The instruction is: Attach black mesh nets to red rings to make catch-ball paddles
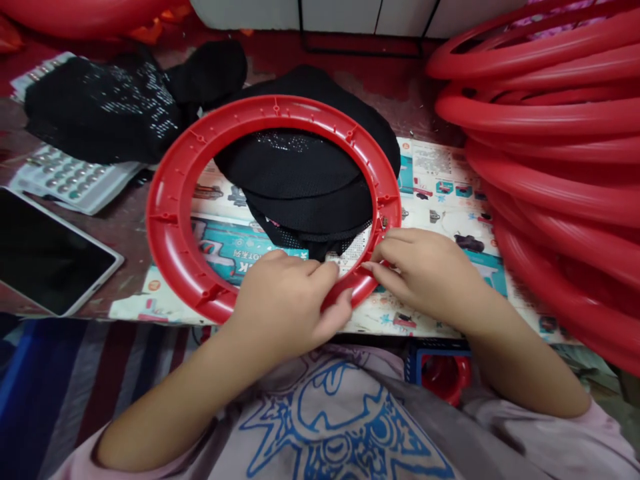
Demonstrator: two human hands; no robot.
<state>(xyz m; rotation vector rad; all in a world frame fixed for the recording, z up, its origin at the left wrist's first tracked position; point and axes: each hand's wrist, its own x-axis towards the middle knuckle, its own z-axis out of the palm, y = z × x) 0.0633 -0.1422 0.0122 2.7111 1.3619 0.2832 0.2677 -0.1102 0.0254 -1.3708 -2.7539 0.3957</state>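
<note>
A glossy red ring [170, 180] lies hollow side up at the middle of the frame, crossed by short ribs [165, 217]. The left hand [287, 303] grips its lower edge; the right hand [433, 277] brings its fingertips close together at the lower right, around what, I cannot tell. The worn red table [107, 293] carries piled hoops [560, 117] at frame right, a printed sheet [430, 320] and black cloth [345, 100] beneath the ring, and a tablet [50, 253] at left.
</note>
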